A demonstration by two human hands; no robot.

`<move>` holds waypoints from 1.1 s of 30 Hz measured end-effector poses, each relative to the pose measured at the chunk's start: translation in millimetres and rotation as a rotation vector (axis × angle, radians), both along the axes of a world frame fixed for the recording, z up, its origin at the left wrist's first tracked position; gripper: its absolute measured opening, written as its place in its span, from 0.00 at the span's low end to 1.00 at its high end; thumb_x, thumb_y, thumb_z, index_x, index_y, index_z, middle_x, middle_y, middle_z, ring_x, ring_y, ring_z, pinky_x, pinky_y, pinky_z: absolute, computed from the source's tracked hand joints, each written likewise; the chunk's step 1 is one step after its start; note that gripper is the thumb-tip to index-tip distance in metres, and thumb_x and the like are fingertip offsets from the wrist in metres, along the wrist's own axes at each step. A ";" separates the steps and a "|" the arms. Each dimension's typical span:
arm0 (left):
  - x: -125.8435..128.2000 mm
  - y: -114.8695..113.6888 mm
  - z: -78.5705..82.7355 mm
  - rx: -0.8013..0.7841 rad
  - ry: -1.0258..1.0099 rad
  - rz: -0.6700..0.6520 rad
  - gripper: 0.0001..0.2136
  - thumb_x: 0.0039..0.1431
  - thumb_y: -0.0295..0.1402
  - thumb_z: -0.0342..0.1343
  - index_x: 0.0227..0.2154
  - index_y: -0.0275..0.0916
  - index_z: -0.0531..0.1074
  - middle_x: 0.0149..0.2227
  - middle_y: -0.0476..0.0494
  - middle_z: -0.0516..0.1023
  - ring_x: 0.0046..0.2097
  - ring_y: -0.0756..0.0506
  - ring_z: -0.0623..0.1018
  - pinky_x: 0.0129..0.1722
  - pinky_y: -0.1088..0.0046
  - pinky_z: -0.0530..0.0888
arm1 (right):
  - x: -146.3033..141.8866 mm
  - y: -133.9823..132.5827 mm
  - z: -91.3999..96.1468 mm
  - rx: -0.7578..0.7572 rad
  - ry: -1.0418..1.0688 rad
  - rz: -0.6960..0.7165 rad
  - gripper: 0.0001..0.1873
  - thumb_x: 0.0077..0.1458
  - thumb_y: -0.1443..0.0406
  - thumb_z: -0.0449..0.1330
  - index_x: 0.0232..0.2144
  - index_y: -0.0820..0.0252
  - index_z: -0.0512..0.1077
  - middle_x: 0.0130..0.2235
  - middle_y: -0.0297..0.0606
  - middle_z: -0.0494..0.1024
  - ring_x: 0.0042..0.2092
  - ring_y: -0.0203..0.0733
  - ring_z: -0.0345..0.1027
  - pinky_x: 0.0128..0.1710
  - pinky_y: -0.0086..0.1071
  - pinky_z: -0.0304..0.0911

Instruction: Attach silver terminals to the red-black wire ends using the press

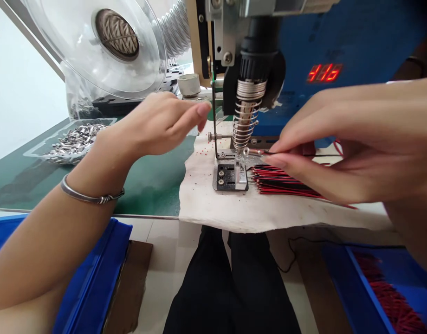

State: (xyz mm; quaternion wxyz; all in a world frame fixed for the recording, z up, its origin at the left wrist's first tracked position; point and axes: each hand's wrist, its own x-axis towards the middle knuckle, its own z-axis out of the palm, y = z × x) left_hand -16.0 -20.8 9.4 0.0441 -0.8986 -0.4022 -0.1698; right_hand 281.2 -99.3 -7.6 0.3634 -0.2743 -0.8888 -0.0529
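Observation:
My right hand [335, 139] pinches a thin red-and-black wire [260, 151] between thumb and fingertips. A small metal piece [247, 151] at the wire's end sits right by the tip of a soldering iron [246, 111], which has a spring coiled round it. My left hand [161, 121] hovers left of the iron's upright bracket, thumb and fingers curled together; anything in them is hidden. Below the tip a small metal fixture [240, 176] is mounted on a dark plate. Beside it, under my right hand, lies a bundle of red and black wires [283, 180].
A clear tray of small metal parts [77, 141] stands at left on the green table [154, 185]. Above it hangs a clear extraction hood [74, 41] with a hose. The blue machine [304, 41] stands behind. Blue bins [95, 273] flank my legs; the right one holds red wires.

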 end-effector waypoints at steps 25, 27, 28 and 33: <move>-29.0 -140.3 -59.1 -0.333 -0.566 0.129 0.19 0.80 0.41 0.53 0.31 0.51 0.82 0.20 0.61 0.80 0.18 0.51 0.75 0.19 0.73 0.70 | 14.8 -25.4 -36.6 -0.126 0.055 -0.166 0.09 0.74 0.64 0.66 0.39 0.49 0.85 0.36 0.34 0.88 0.29 0.41 0.75 0.33 0.39 0.68; -43.2 -128.2 -54.6 -0.331 -0.474 0.208 0.22 0.77 0.45 0.53 0.26 0.48 0.80 0.18 0.57 0.78 0.18 0.50 0.73 0.20 0.71 0.67 | 31.9 -7.5 -40.3 -0.184 0.006 -0.202 0.09 0.72 0.60 0.66 0.39 0.50 0.87 0.37 0.37 0.88 0.28 0.41 0.73 0.32 0.40 0.67; -50.6 -120.5 -52.0 -0.315 -0.420 0.248 0.24 0.76 0.46 0.52 0.22 0.46 0.78 0.17 0.55 0.76 0.18 0.49 0.72 0.22 0.70 0.67 | 37.8 0.4 -42.0 -0.219 -0.019 -0.214 0.10 0.71 0.59 0.65 0.39 0.50 0.88 0.37 0.37 0.88 0.28 0.41 0.71 0.32 0.41 0.66; -85.2 -76.3 -36.5 -0.053 0.023 0.556 0.22 0.71 0.45 0.48 0.21 0.45 0.70 0.18 0.51 0.64 0.27 0.44 0.69 0.37 0.66 0.63 | 40.9 18.9 -47.1 -0.404 -0.111 -0.200 0.16 0.72 0.49 0.66 0.43 0.47 0.91 0.44 0.41 0.90 0.35 0.47 0.78 0.36 0.43 0.68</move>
